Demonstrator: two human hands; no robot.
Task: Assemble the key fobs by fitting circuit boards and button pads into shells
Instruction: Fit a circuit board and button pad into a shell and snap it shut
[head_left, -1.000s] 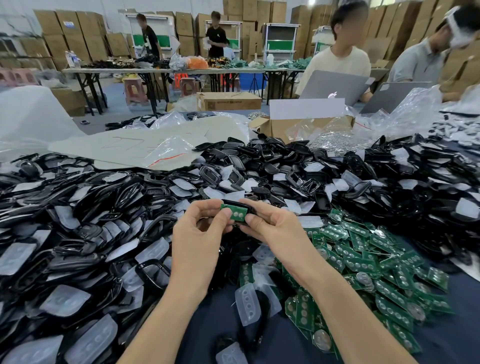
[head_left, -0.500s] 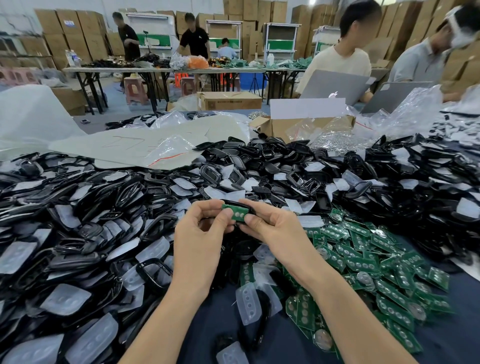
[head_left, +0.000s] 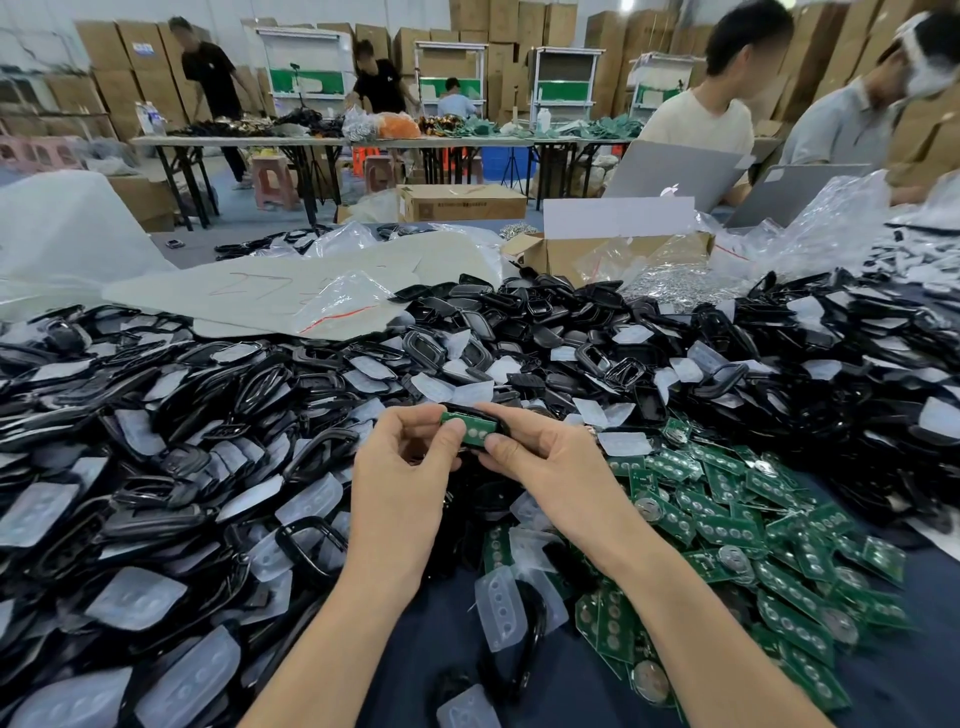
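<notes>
A green circuit board (head_left: 475, 433) with round contacts lies in a black key fob shell (head_left: 470, 410), held above the table's middle. My left hand (head_left: 402, 478) pinches the left end, its thumb pressed on the board. My right hand (head_left: 550, 462) grips the right end, thumb on the board's lower edge. Most of the shell is hidden behind the board and my fingers. A heap of black shells (head_left: 218, 415) mixed with translucent button pads (head_left: 136, 597) covers the left and back. Loose green boards (head_left: 727, 530) are piled at the right.
An open cardboard box (head_left: 613, 254) and plastic bags (head_left: 322, 306) sit behind the heap. Two people with laptops (head_left: 670, 174) sit at the far right. Other people stand at a long table (head_left: 332, 139) in the back. Bare blue tabletop (head_left: 431, 639) shows between my forearms.
Both hands stay in place on the shell and board, with only slight finger shifts. People in the background have moved along the far table.
</notes>
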